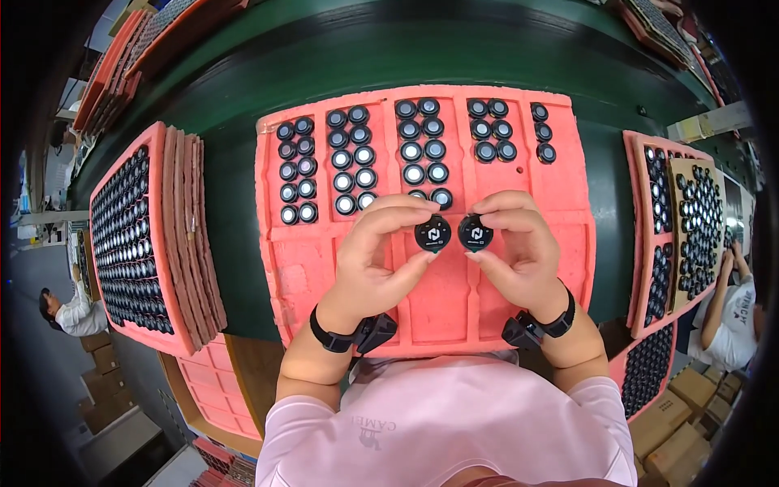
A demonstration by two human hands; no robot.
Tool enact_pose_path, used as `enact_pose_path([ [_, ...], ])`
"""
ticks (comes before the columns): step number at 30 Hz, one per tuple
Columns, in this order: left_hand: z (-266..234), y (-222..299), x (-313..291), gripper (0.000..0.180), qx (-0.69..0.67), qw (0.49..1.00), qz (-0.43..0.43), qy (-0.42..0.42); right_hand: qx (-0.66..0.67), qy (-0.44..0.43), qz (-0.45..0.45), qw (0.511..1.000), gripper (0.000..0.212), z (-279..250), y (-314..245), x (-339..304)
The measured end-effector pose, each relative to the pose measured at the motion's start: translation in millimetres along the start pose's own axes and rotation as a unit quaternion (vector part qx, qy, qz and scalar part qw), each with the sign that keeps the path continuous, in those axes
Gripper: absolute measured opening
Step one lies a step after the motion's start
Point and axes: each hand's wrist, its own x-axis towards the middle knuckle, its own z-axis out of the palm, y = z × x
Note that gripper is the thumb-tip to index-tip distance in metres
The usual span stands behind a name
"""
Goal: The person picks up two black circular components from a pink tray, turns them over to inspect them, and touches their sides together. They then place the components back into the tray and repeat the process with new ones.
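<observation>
My left hand (375, 256) pinches a black round disc (432, 234) by its edge between thumb and fingers. A matching black disc (475, 234) is gripped the same way in my right hand (519, 252). The two discs are side by side with a narrow gap, their faces with white marks turned up. Both hands are above a pink foam tray (552, 199) with shallow compartments. Along its far half stand several rows of black round pieces (365, 155) with silvery tops. My left hand partly covers the nearest pieces of the middle row.
The tray lies on a dark green table (324, 53). At the left stands a stack of pink foam trays (191, 235), its top one full of black pieces. More loaded trays (641, 243) are at the right. Other people (81, 312) are visible at both sides; cardboard boxes (682, 390) sit lower right.
</observation>
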Motion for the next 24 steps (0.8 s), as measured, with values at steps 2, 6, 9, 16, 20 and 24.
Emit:
enact_pose_path([
  [2,-0.3,-1.2,-0.4,0.045,-0.008,1.0,0.007,-0.004,-0.005,-0.001,-0.002,1.0,0.042,0.4,-0.5,1.0],
  [6,-0.9,-3.6,-0.1,0.046,-0.022,0.999,0.026,-0.014,-0.016,-0.003,-0.009,1.0,0.043,0.8,-0.1,1.6],
  [9,-1.2,-3.5,-0.6,0.045,-0.019,0.999,0.029,-0.02,-0.019,-0.002,-0.011,1.0,0.043,0.8,-0.2,1.2],
  [16,-0.7,-2.8,-2.4,0.044,-0.017,1.0,0.009,-0.019,-0.028,-0.009,-0.005,1.0,0.04,1.7,-1.2,1.4],
  [20,-8.5,-6.3,1.1,0.04,0.089,0.992,0.06,-0.066,-0.049,-0.027,-0.011,0.998,0.035,-1.9,-0.3,-0.1],
  [24,-7.0,-1.2,3.0,0.035,0.063,0.995,0.053,-0.058,-0.023,-0.024,0.002,0.999,0.03,-2.6,-4.3,1.3],
])
